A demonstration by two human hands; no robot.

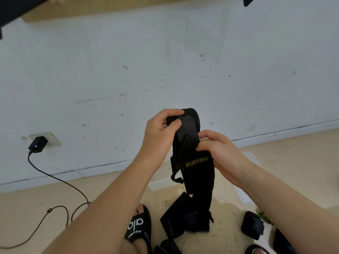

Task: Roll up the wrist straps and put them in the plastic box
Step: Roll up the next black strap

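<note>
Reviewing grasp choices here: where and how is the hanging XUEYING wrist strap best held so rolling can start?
At its top end, from both sides. The wrist strap hangs lengthwise, its tail reaching the straps on the floor, so only the top is taut. The left hand pinches the folded top and the right hand pinches just below, probably suiting a downward roll.

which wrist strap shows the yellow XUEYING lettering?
The strap held up by both hands, left hand at its top end, right hand lower. The other straps lie on the floor and show no such print.

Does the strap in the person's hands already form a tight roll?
No: the wrist strap hangs long and unrolled from the left hand and right hand.
</note>
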